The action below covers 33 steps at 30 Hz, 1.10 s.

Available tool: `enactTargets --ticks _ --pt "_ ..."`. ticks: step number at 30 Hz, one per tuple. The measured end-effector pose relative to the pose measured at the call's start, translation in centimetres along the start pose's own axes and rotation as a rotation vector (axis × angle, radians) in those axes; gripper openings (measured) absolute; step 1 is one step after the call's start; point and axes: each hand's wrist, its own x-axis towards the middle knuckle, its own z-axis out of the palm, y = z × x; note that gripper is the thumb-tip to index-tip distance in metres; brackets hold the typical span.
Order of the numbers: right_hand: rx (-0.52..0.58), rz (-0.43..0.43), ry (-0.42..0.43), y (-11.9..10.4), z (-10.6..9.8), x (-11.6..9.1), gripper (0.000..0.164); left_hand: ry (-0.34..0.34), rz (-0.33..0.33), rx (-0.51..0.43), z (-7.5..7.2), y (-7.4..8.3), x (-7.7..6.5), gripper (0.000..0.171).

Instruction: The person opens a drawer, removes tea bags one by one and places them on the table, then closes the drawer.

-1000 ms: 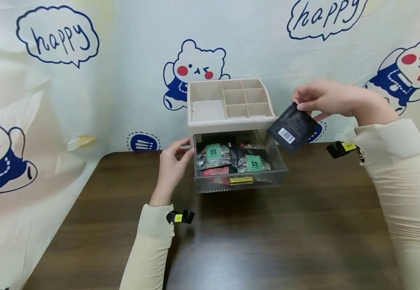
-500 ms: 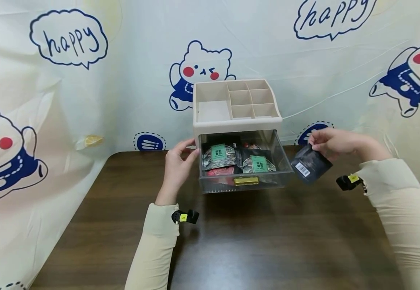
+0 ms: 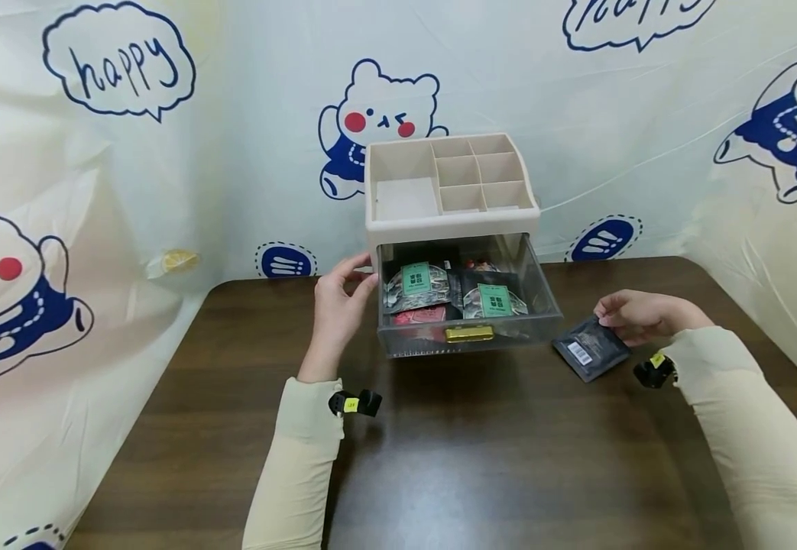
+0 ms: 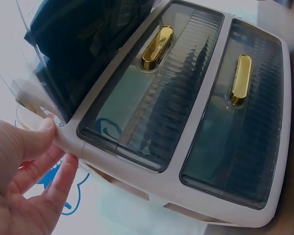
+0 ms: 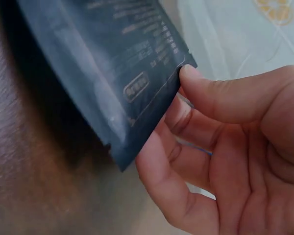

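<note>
In the head view my right hand pinches a dark sachet by its edge, low over the table to the right of the organizer. The sachet's barcode side faces up. Seen from the right wrist, thumb and fingertips grip the sachet near one corner. My left hand holds the left side of the white drawer organizer, thumb at its front edge in the left wrist view. Its clear top drawer is pulled out, holding several sachets with green labels and a red one.
The organizer's top has open compartments. Two lower drawers with gold handles are closed. A dark wooden table lies in front, and a printed cloth hangs behind.
My right hand has carried the dark sachet down and to the right, from beside the organizer to just over the table. The left hand stays at the organizer's side.
</note>
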Motion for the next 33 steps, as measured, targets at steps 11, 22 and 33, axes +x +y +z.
enactTargets --ticks 11,22,33 --pt "-0.141 -0.031 0.059 -0.8 -0.1 -0.3 0.017 0.019 0.024 -0.042 0.2 -0.3 0.2 0.032" --pt "-0.348 -0.231 0.147 -7.5 0.2 -2.4 0.018 0.04 0.037 0.016 0.3 -0.1 0.2 0.033" --pt "-0.412 -0.381 0.218 -18.0 1.6 -7.1 0.029 0.036 0.023 0.0 0.4 -0.1 0.1 0.034"
